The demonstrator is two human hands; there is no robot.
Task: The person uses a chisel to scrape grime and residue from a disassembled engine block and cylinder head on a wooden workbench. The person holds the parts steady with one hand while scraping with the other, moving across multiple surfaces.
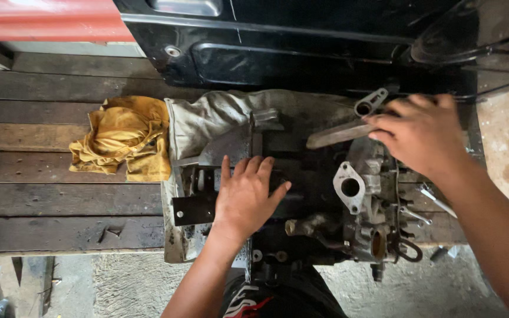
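Observation:
A greasy metal engine block [325, 194] lies on a wooden bench over a grey cloth [207, 118]. My left hand [247, 197] rests flat on the dark top of the block, fingers spread, holding nothing. My right hand [422, 135] is at the block's far right side, fingers closed on the end of a flat metal bar [337, 135] that points left across the block. A round flanged port [349, 187] faces up between my two hands.
A crumpled yellow rag [122, 138] lies on the dark wooden planks [60, 200] to the left. A black vehicle panel [301, 41] stands behind the bench. A metal bracket with a ring [370, 104] sits near my right hand. Concrete floor [508, 141] lies to the right.

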